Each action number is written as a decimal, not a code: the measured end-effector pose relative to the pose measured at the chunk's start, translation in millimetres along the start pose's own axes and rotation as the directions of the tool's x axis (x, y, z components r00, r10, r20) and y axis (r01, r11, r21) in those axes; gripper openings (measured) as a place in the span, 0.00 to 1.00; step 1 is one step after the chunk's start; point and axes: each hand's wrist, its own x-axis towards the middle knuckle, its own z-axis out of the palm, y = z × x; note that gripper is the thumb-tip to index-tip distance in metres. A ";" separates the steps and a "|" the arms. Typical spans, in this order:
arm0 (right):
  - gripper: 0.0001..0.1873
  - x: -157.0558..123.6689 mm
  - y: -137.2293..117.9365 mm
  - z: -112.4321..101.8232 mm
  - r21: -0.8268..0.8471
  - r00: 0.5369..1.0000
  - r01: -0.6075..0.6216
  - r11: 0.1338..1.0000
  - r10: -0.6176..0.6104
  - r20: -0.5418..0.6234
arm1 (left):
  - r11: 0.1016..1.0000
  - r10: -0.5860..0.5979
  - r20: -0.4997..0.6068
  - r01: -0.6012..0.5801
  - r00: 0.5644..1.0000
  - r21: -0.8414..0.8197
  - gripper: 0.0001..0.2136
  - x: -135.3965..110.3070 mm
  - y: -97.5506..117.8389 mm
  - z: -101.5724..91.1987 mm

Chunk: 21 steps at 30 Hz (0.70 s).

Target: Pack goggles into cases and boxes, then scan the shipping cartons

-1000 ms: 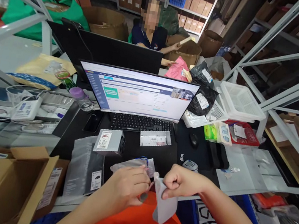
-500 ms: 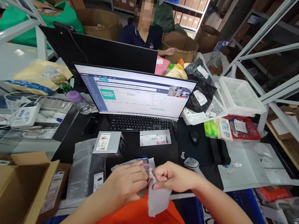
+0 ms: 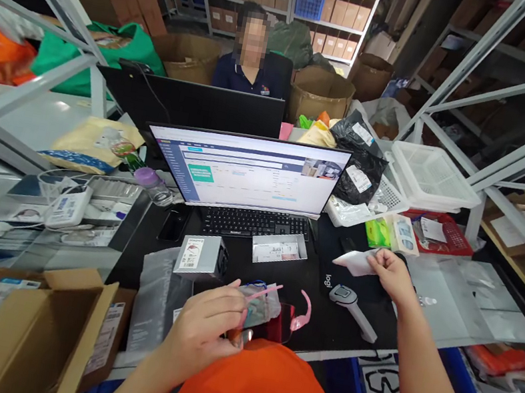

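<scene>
My left hand [image 3: 215, 315] is closed on a pair of pink-framed glasses [image 3: 303, 313] with reddish lenses, held low at the desk edge before my body. One pink temple arm sticks out to the right; the hand hides part of the frame. Behind the glasses lies a small clear plastic bag [image 3: 272, 304]. Out to the right, my right hand [image 3: 394, 274] pinches a white, soft-looking sleeve [image 3: 354, 261] above the dark mat. Below that hand rests a grey barcode scanner [image 3: 354, 312]. A silver-grey labelled box [image 3: 198, 257] stands left of centre, beside an open shallow box [image 3: 279, 250] with a printed paper in it.
A monitor [image 3: 251, 174] and keyboard [image 3: 252, 223] stand ahead. At left are an open carton [image 3: 29, 338], a grey plastic mailer [image 3: 153, 299] and a purple-lidded bottle [image 3: 155, 186]. White baskets [image 3: 433, 176] and a red basket [image 3: 458, 239] stand right. A co-worker [image 3: 250, 76] sits opposite.
My hands were together at the white sleeve; now my right hand has carried it up and right, away from my left. The pink glasses have come into view in my left hand.
</scene>
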 end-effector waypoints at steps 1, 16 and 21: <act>0.20 4.0 13.6 -4.1 -0.140 0.999 -0.037 0.989 0.034 -0.026 | 1.000 -0.002 -0.002 0.002 1.000 -0.001 0.10 0.1 0.7 1.1; 0.23 -142.5 -17.9 141.0 -0.018 0.905 0.401 0.916 -0.393 0.164 | 0.948 -0.296 -0.254 0.316 0.921 0.040 0.08 15.4 27.4 47.0; 0.15 -143.8 -49.9 173.6 -0.097 0.664 0.747 0.657 -0.739 0.115 | 0.771 -0.637 -0.238 0.612 0.733 -0.177 0.06 21.2 20.8 65.3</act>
